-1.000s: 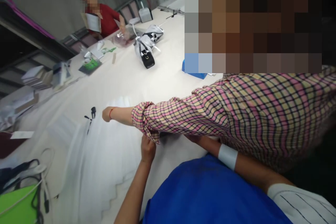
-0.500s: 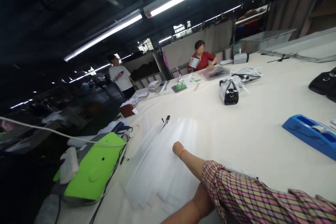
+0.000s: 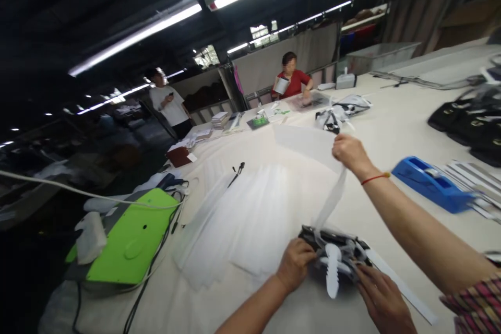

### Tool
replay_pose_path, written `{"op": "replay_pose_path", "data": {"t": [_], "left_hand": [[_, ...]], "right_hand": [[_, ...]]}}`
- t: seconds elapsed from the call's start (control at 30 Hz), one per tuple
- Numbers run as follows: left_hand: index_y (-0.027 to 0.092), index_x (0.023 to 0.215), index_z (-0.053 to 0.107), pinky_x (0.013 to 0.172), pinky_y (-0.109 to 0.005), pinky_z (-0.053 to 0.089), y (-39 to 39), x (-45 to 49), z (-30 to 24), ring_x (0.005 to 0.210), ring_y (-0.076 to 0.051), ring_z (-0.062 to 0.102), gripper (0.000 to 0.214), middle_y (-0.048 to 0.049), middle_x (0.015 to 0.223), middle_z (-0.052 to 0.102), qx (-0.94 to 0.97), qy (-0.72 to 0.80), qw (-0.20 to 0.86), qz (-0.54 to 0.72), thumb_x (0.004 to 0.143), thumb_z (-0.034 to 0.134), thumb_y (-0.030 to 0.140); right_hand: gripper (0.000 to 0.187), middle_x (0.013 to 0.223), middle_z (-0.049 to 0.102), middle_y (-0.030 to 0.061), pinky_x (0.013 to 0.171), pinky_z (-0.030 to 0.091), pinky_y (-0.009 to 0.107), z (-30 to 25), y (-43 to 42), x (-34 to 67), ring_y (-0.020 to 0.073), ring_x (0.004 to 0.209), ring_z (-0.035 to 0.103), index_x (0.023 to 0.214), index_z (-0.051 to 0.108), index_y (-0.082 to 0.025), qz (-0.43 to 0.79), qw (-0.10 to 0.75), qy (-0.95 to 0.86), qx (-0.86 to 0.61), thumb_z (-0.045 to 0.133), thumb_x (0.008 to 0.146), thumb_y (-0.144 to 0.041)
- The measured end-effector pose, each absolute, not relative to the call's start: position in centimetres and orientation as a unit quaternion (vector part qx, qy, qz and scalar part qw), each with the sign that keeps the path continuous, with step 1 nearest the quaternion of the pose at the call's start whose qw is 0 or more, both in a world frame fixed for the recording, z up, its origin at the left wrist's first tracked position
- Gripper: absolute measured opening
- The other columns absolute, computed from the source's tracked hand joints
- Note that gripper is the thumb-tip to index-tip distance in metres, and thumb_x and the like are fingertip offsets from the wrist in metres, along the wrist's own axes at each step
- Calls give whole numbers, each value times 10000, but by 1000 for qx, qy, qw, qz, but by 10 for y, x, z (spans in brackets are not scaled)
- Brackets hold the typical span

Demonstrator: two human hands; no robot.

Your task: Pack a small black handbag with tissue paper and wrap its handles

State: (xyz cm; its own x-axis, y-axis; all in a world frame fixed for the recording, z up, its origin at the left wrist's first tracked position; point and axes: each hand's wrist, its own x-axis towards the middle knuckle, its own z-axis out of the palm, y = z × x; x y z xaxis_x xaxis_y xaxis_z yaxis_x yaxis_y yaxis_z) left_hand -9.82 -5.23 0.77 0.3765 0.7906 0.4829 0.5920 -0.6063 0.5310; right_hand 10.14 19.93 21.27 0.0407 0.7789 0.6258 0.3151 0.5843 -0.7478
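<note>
My left hand (image 3: 295,263) is closed on the near left end of a small dark handbag (image 3: 340,250) that lies on the white table (image 3: 391,130). My right hand (image 3: 381,297) rests on the bag's right end, fingers curled on it. White foam strips (image 3: 332,271) lie across the bag. A co-worker's hand (image 3: 350,152), with a red thread at the wrist, holds up a white foam sheet (image 3: 309,143) just above and behind the bag; a strip of it hangs down to the bag.
A fanned stack of white foam sheets (image 3: 250,214) lies left of the bag. A blue tape dispenser (image 3: 430,185) sits to the right, black bags (image 3: 465,125) beyond it. A green device (image 3: 129,240) with cables lies at the left edge. Two people are at the far end.
The view swung up from my lap to the table. The dark bag has come into view under both my hands. The co-worker's arm rose off the foam stack, lifting a sheet.
</note>
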Motion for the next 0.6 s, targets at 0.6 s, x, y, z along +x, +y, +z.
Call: {"op": "replay_pose_path", "data": {"t": [0.6], "left_hand": [[174,885,629,837,-372,476,-29,-108,8,896,-197,538,229,-69,849,621,833,428,163,310,874,409,114]], "right_hand": [[248,920,657,92,817,426,355,14,-64,148,191,867,521,1035,681,-172,130,304,-786,-522,478,944,-280]]}}
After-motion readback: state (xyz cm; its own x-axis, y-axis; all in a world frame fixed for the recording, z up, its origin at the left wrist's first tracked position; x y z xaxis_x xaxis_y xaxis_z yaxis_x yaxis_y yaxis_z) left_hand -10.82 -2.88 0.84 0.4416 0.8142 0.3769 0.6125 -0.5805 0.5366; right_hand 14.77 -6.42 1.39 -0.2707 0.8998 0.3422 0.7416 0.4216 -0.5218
